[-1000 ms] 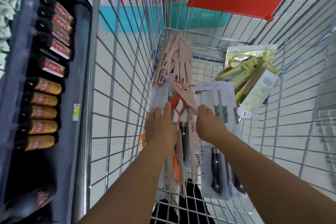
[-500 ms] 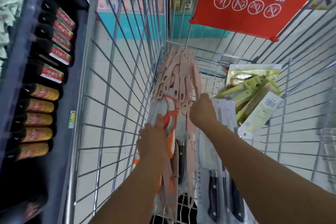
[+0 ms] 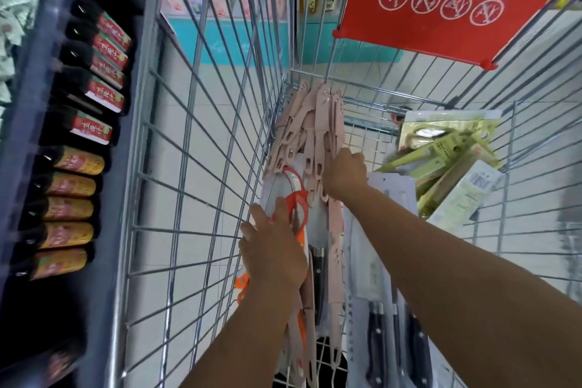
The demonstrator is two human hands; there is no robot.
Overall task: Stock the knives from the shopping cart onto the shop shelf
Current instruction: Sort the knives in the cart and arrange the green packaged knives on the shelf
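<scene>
Both my hands reach down into a wire shopping cart. Several pink knives lie stacked against its left wall. My right hand is curled round some of the pink knives near their lower ends. My left hand lies with spread fingers on an orange-handled knife pack and more pink knives beneath it. Clear packs of black-handled knives lie under my right forearm.
Green and yellow packaged goods are piled at the cart's right side. A red sign hangs on the cart's far end. A dark shelf on the left holds rows of bottles. Pale tiled floor shows through the wires.
My right hand has moved farther up the cart to the stacked pink knives and closed on them. My left hand has stayed on the orange pack, shifting slightly. The view tilted forward.
</scene>
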